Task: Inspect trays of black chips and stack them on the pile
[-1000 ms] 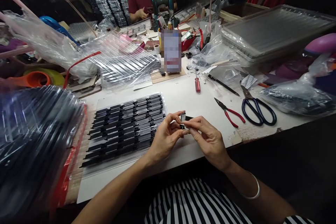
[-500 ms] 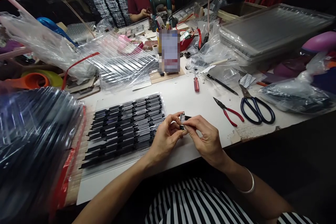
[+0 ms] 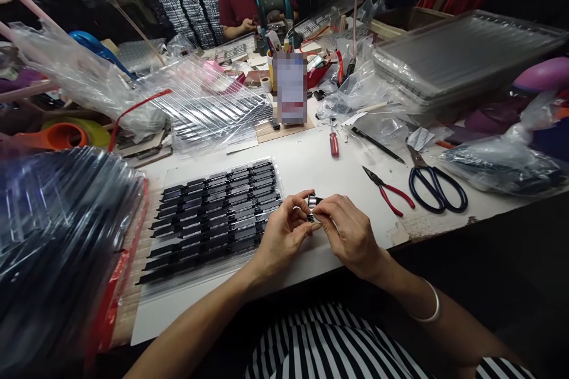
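Between my hands, over the near part of the white worktop, is a small black part with a row of silvery pins [image 3: 312, 202]. My left hand [image 3: 287, 231] is curled around its left side, thumb and forefinger gripping its ends. My right hand [image 3: 347, 230] pinches at its right edge, the fingertips covering some of it. Just left of my hands lies a clear plastic tray [image 3: 279, 174] with rows of similar black pinned parts [image 3: 213, 213]. The exact kind of part is too small to make out.
Red-handled pliers [image 3: 389, 192], dark-handled scissors [image 3: 438, 189] and a red screwdriver [image 3: 333, 143] lie to the right. A phone [image 3: 290, 89] stands behind. Stacked plastic trays [image 3: 66, 237] crowd the left; a lidded clear box [image 3: 466, 59] is back right. Across the table sits another person [image 3: 237, 0].
The view has shifted slightly. Both hands stay on the small pinned part, my right fingertips shifting a little along its edge, with more of its pins showing.
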The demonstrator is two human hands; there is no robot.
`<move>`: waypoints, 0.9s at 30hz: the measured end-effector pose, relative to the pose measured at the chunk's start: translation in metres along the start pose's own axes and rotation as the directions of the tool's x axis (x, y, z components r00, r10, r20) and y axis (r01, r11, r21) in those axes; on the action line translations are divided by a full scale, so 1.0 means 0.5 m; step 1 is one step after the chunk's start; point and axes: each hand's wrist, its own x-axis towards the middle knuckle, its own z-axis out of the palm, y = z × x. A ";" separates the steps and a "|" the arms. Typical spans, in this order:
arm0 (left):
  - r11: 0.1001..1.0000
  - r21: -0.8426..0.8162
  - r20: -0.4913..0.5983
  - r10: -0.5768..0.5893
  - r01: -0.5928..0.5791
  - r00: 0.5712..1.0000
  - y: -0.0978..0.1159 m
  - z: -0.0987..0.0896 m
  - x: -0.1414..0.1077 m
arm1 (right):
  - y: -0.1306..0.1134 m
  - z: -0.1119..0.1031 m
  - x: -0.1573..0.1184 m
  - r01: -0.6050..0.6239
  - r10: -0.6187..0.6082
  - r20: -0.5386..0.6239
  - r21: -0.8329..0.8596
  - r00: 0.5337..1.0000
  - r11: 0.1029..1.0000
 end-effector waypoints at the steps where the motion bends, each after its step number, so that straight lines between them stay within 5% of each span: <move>1: 1.000 0.002 0.000 0.003 -0.003 1.000 -0.001 0.000 0.000 | 0.001 0.000 0.000 0.025 -0.025 -0.001 -0.007 1.000 1.000; 11: 0.994 -0.108 0.009 -0.031 0.032 0.999 0.003 -0.001 0.001 | 0.013 -0.012 0.001 0.138 -0.139 0.022 0.052 0.990 0.989; 18: 0.987 -0.151 0.002 -0.052 0.052 0.999 0.011 -0.005 0.004 | 0.004 -0.021 -0.011 -0.106 0.080 0.091 0.338 0.993 0.935; 23: 0.983 -0.175 -0.017 -0.055 0.051 0.998 0.012 -0.007 0.003 | -0.004 -0.022 -0.011 -0.338 0.268 0.208 0.521 0.941 0.784; 27: 0.979 -0.195 -0.019 -0.058 0.054 0.998 0.011 -0.008 0.004 | -0.007 -0.024 -0.006 -0.402 0.306 0.262 0.548 0.915 0.733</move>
